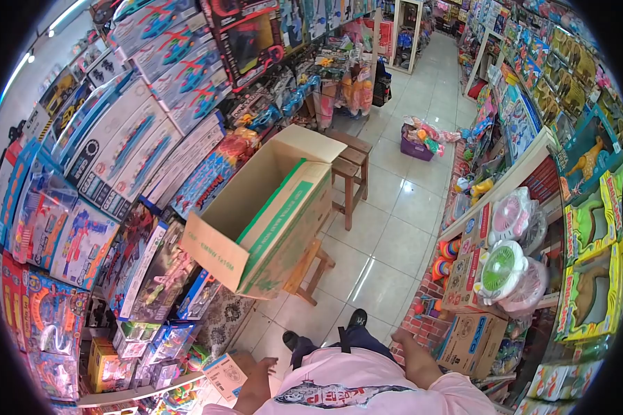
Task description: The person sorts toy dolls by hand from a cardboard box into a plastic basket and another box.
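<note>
My left hand (266,366) hangs low beside my body, fingers apart and holding nothing. Close to it, at the left, is a small brown-and-white carton (225,377). On the other side, my right hand (400,337) hangs by my hip; its fingers are mostly hidden from above. In front of me a large cardboard box (284,228) with green print rests on wooden stools (310,273), its top flaps open. Its shadowed inside shows no contents that I can make out. Neither hand touches the box.
Packed toy shelves line the left (128,145). Along the right stand cartons (472,342), small fans (503,271) and boxed animal figures (592,277). A tiled aisle (377,242) runs ahead, with a purple basket of toys (417,146) on it.
</note>
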